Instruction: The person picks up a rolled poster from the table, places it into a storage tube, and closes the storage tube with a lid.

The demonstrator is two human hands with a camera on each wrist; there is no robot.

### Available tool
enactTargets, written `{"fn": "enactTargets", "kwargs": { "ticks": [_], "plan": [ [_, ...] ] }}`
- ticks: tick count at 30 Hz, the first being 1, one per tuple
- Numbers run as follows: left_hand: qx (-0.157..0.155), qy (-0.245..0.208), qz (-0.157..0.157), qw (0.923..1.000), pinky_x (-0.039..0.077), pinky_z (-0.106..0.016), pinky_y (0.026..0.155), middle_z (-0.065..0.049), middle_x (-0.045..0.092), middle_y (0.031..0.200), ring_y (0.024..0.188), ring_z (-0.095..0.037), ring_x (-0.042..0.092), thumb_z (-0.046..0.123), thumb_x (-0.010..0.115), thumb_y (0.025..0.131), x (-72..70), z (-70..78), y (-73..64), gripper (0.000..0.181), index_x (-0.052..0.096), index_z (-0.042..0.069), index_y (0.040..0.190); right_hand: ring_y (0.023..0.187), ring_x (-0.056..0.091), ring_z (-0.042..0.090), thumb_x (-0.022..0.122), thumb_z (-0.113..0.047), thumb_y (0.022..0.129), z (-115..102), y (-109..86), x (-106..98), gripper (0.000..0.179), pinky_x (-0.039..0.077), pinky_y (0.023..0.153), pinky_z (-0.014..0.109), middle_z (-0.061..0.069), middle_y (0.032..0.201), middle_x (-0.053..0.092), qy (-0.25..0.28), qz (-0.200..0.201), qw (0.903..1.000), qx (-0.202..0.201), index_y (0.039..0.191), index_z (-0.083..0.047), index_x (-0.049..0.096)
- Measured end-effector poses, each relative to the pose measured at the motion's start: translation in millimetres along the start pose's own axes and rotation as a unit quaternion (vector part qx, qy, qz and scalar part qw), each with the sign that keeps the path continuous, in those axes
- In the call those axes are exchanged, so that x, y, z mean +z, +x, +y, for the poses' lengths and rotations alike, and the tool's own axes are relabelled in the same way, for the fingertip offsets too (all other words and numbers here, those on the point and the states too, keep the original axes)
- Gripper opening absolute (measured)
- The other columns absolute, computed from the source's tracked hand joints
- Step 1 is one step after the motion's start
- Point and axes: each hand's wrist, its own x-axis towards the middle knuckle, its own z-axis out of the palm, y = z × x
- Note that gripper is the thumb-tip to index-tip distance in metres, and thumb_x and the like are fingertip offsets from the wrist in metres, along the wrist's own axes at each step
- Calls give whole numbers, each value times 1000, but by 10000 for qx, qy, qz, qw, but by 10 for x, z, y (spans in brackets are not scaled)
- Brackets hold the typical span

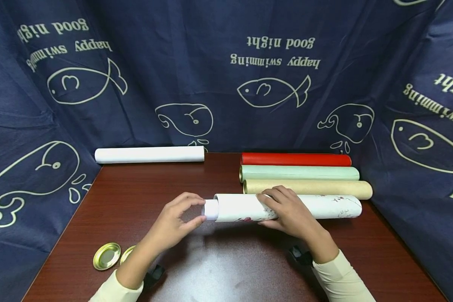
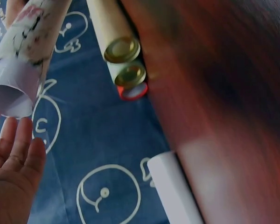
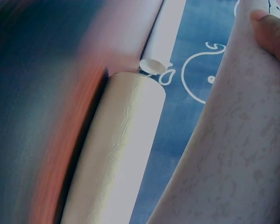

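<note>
Just on the near side of the beige tube (image 1: 317, 189), the floral tube (image 1: 241, 208) is stretching left to right over the bench (image 1: 226, 251), with a white roll (image 1: 211, 209) projecting from its left end. The right hand (image 1: 290, 212) is grasping the floral tube around its middle. The left hand (image 1: 173, 220) is resting its fingertips by the roll's end; whether they are pinching it, I cannot tell. Probably the floral tube is feeling light, stiff and smooth, so this middle hold is suiting it. The hollow roll is looking thinner and easier to dent, so a gentle rim hold is seeming best.
</note>
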Motion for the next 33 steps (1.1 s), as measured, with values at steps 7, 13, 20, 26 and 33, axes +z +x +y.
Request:
{"fn": "enactTargets", "kwargs": {
  "ticks": [7,13,20,26,33],
  "plan": [
    [-233,-468,-424,9977,52,-38,93,3,63,124,116,-17,60,18,79,86,136,55,11,33,68,11,116,103,58,29,87,-41,70,-13,3,-3,68,49,87,48,9,112,63,13,-15,10000,-1,125,-9,63],
    [-271,-347,-478,9979,52,-41,93,3,61,128,118,-18,59,20,78,87,84,47,-31,34,67,12,118,103,58,29,86,-40,70,-2,-36,5,67,49,86,47,9,113,63,78,-43,9999,78,124,-10,63],
    [-464,272,-677,9963,51,-44,94,5,58,129,119,-18,57,18,82,83,-129,-121,-211,44,64,15,124,103,57,29,86,-41,71,5,-56,-2,66,49,87,47,9,113,63,130,-75,9998,110,125,-9,63],
    [-697,776,-982,9897,50,-44,94,4,59,127,119,-18,58,19,86,78,-372,-300,-478,57,60,16,129,103,58,28,86,-41,71,14,-66,11,66,49,87,47,9,113,63,177,-82,9997,139,124,-9,63],
    [-1396,675,-1576,9753,54,-33,83,1,59,129,113,-18,59,25,86,79,-752,-393,-853,61,59,18,133,102,58,28,86,-41,70,28,-84,48,66,49,85,46,8,112,63,263,13,9996,105,123,-8,63]
  ]
}}
